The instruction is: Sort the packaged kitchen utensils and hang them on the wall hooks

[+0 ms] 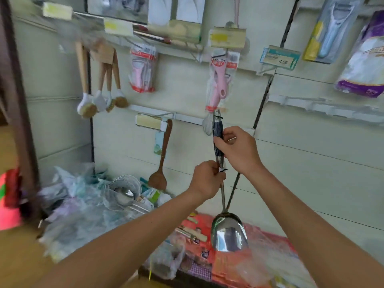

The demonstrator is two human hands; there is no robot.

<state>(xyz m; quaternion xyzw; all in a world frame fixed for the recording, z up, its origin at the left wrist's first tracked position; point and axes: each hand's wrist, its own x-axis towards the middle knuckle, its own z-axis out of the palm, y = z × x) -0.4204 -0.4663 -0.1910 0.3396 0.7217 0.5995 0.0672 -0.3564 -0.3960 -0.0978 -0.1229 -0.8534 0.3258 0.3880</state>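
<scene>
A steel spatula (228, 233) with a dark blue handle hangs upright in front of the wall, blade down. My right hand (236, 150) grips its blue handle near the middle. Lower down, my left hand (205, 179) pinches the shaft where a small black-and-white tag is tied. The handle's top end sits just below a wall hook (209, 123); whether it hangs on the hook cannot be told. A packaged pink peeler (220, 84) hangs right above it.
A wooden spatula (161, 161) hangs to the left, brushes (97, 100) farther left, more packaged peelers (143, 67) above. Below lies a pile of plastic-wrapped utensils with wire strainers (122, 190) and a red bag (259, 256). Price tags (280, 56) stick out from hooks.
</scene>
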